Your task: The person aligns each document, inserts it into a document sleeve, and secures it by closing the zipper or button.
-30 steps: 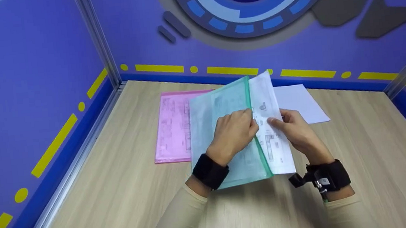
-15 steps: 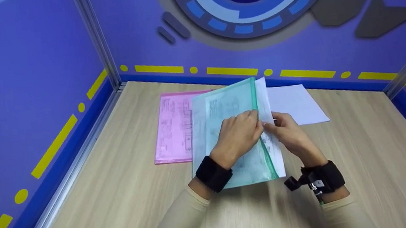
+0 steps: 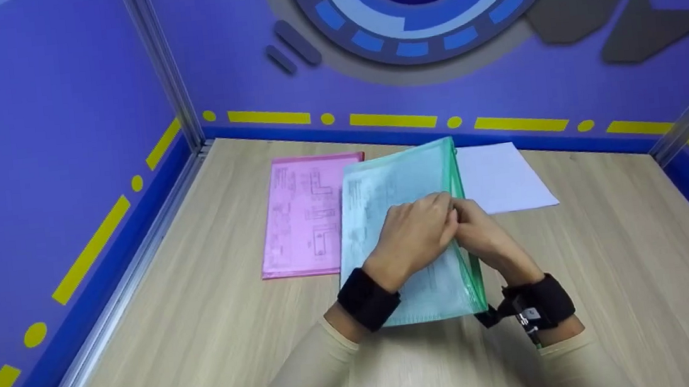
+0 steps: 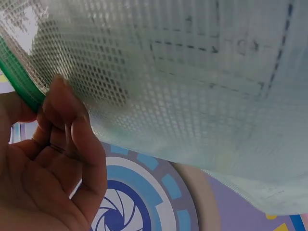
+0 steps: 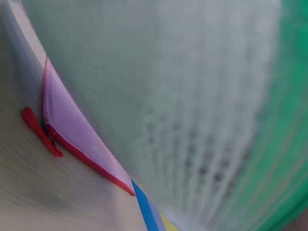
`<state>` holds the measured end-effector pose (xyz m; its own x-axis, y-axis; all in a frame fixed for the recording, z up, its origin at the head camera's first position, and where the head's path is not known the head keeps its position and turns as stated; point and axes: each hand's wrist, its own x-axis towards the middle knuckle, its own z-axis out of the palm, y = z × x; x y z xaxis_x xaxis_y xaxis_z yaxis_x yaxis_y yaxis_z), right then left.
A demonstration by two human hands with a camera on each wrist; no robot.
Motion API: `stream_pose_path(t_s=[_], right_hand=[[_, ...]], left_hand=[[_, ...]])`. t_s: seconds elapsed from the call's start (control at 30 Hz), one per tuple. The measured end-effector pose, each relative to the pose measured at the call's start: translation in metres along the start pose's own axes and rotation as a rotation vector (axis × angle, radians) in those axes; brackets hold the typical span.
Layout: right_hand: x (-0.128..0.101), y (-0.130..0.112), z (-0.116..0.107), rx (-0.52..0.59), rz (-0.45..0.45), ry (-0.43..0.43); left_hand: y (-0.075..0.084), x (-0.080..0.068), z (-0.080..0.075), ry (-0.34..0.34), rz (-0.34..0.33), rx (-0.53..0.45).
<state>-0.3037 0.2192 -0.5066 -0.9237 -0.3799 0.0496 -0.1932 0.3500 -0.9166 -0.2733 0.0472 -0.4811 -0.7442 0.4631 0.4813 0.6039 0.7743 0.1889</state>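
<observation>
Closest to the person are two tan sleeves with black bands on the wrists. The left hand (image 3: 414, 231) and the right hand (image 3: 481, 237) meet at the green edge of a green mesh folder (image 3: 394, 182). The left hand's fingers curl over that edge and pinch it; the left wrist view shows the fingers (image 4: 72, 130) bent against the mesh by the green strip. The right hand is tucked against the same edge, and its fingers seem to pinch it too, though they are partly hidden behind the left hand. The folder is lifted a little off the wooden counter (image 3: 206, 333) and tilted. A printed sheet shows through the mesh.

Just behind it on the left, a pink folder (image 3: 302, 216) lies flat on the counter, partly under the green one. To the right, a white sheet of paper (image 3: 504, 178) lies flat, near the blue wall (image 3: 56, 88).
</observation>
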Motion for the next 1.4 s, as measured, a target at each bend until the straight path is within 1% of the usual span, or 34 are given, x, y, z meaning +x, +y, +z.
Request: stream_pose_path(t_s=[0.13,0.23,0.27,0.33,0.4,0.47,0.5,0.57,0.63,0.67,0.73,0.8,0.87,0.93,1.0,1.07,1.13,1.17,1.3,1.37,1.4], right_hand=[[0.000,-0.002,-0.001,-0.013,0.038,-0.025],[0.000,-0.004,-0.002,0.001,0.041,-0.004],[0.000,-0.004,-0.003,-0.001,0.023,0.017],[0.000,-0.004,-0.005,0.008,-0.043,0.072],[-0.001,-0.003,-0.007,0.031,-0.127,0.147],[-0.001,-0.002,-0.011,0.030,-0.208,0.235],[0.000,-0.001,-0.013,0.015,-0.241,0.282],[0.001,0.002,-0.018,-0.074,-0.279,0.377],[0.002,0.008,-0.024,-0.231,-0.275,0.443],[0.003,0.012,-0.027,-0.307,-0.262,0.451],[0.005,0.022,-0.033,-0.448,-0.223,0.415],[0.006,0.033,-0.038,-0.543,-0.160,0.325],[0.006,0.044,-0.040,-0.597,-0.083,0.213],[0.006,0.055,-0.039,-0.647,0.013,0.115],[0.006,0.065,-0.037,-0.688,0.114,0.032],[0.006,0.072,-0.035,-0.727,0.186,-0.024],[0.006,0.077,-0.035,-0.773,0.215,-0.046],[0.006,0.078,-0.036,-0.789,0.214,-0.036],[0.007,0.076,-0.039,-0.832,0.171,0.065],[0.007,0.074,-0.039,-0.831,0.187,0.084],[0.006,0.074,-0.040,-0.833,0.209,0.073]], left_hand=[[-0.007,-0.001,-0.001,0.050,-0.062,0.003],[-0.013,-0.002,-0.003,0.080,-0.127,-0.006],[-0.014,-0.001,-0.004,0.090,-0.151,-0.018],[-0.018,-0.001,-0.006,0.113,-0.199,-0.039],[-0.022,0.000,-0.008,0.143,-0.241,-0.054],[-0.026,0.001,-0.011,0.177,-0.272,-0.059],[-0.028,0.001,-0.012,0.195,-0.284,-0.060],[-0.034,0.002,-0.014,0.225,-0.301,-0.065],[-0.041,0.002,-0.017,0.241,-0.316,-0.073],[-0.044,0.001,-0.019,0.244,-0.325,-0.078],[-0.051,0.001,-0.022,0.242,-0.343,-0.083],[-0.056,0.000,-0.025,0.247,-0.358,-0.081],[-0.059,-0.001,-0.027,0.251,-0.367,-0.075],[-0.061,-0.002,-0.028,0.257,-0.370,-0.070],[-0.061,-0.003,-0.028,0.253,-0.368,-0.068],[-0.061,-0.003,-0.028,0.243,-0.368,-0.076],[-0.061,-0.003,-0.028,0.236,-0.369,-0.084],[-0.061,-0.003,-0.028,0.232,-0.371,-0.089],[-0.061,-0.002,-0.030,0.220,-0.382,-0.104],[-0.062,-0.003,-0.031,0.216,-0.385,-0.110],[-0.062,-0.003,-0.031,0.215,-0.387,-0.112]])
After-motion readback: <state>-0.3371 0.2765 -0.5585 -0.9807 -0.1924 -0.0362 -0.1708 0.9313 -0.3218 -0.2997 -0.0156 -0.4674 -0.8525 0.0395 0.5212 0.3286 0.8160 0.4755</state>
